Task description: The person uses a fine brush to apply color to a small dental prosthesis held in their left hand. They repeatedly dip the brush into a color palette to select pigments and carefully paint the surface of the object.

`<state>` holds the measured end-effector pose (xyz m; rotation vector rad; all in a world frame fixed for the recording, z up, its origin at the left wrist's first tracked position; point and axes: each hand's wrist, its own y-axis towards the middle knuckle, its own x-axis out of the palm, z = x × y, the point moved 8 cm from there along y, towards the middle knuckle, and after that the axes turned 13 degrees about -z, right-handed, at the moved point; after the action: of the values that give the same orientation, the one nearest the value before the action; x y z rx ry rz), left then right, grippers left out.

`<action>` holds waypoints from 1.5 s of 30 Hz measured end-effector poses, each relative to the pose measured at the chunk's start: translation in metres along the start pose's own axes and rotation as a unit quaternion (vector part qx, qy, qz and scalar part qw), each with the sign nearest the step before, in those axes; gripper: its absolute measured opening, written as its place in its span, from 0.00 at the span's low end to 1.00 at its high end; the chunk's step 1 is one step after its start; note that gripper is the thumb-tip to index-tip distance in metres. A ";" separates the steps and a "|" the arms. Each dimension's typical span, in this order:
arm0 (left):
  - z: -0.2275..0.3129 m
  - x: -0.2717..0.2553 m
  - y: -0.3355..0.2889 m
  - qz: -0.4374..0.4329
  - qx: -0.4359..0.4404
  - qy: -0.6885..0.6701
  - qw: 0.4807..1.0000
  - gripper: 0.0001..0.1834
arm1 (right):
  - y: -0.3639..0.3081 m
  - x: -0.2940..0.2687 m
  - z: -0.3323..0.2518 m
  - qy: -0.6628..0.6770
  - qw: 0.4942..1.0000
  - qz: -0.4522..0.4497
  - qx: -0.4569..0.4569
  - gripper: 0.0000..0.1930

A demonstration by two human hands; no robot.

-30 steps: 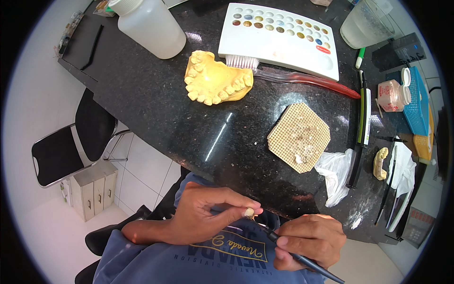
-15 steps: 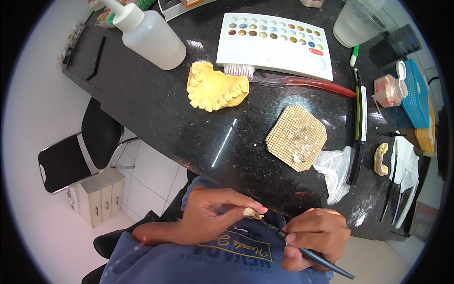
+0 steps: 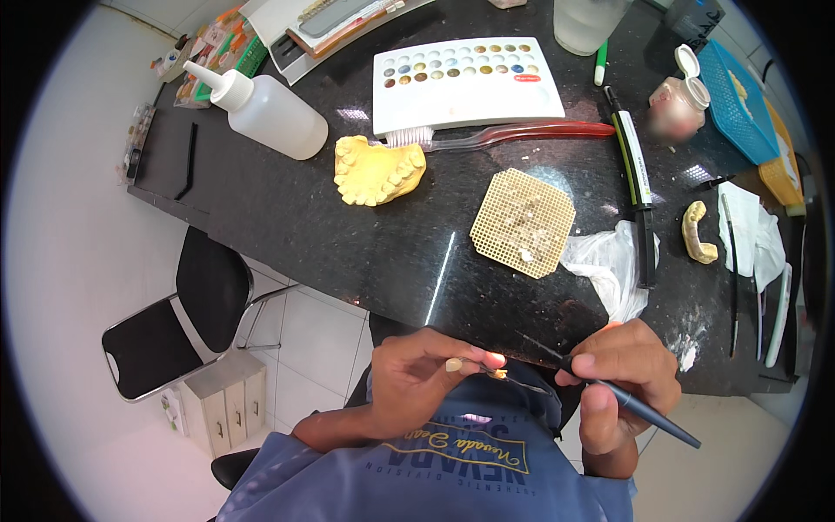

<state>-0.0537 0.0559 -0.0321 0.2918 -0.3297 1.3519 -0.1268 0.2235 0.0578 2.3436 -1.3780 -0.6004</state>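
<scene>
My left hand is closed, thumb and fingertips pinching a small gold-coloured piece above my lap; most of it is hidden by the fingers. My right hand grips a slim dark-handled tool like a pen. Its thin tip points up and left over the table's near edge, apart from the gold piece. Whether that tip is a brush or a metal point I cannot tell. Beyond my hands lies a cream honeycomb tray with white residue on it. A yellow dental cast sits further left.
A white palette with colour wells lies behind a red-handled brush. A squeeze bottle is at back left. To the right are a black and green syringe, crumpled plastic, a small cast and a blue basket.
The dark-handled tool has come away from the small piece, its tip now up over the table edge. Both hands appear further right and higher; the whole view has shifted.
</scene>
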 end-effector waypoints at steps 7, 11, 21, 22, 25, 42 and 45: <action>0.000 -0.002 0.001 0.024 0.012 0.040 0.999 0.03 | -0.008 -0.004 0.003 -0.005 0.999 0.032 0.040 0.07; -0.002 -0.003 0.001 0.006 0.010 0.043 0.999 0.07 | -0.004 0.003 -0.002 0.007 1.000 -0.013 -0.019 0.08; 0.005 -0.010 0.005 0.000 -0.011 0.113 0.994 0.08 | 0.002 0.027 -0.007 -0.028 0.988 -0.149 -0.016 0.08; 0.005 -0.009 0.006 -0.002 -0.012 0.119 0.993 0.08 | 0.002 0.028 -0.007 -0.035 0.986 -0.162 -0.024 0.08; 0.006 -0.010 0.004 0.000 -0.016 0.137 0.990 0.08 | 0.003 0.033 -0.006 -0.038 0.984 -0.169 -0.027 0.08; 0.005 -0.010 0.005 0.003 -0.035 0.124 0.992 0.08 | 0.004 0.034 -0.005 -0.050 0.983 -0.176 -0.031 0.07; 0.007 -0.010 0.005 0.001 -0.035 0.128 0.991 0.08 | 0.004 0.035 -0.005 -0.055 0.982 -0.181 -0.028 0.07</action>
<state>-0.0611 0.0457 -0.0297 0.0579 -0.1625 1.3587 -0.1118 0.1917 0.0579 2.5667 -0.9649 -0.8696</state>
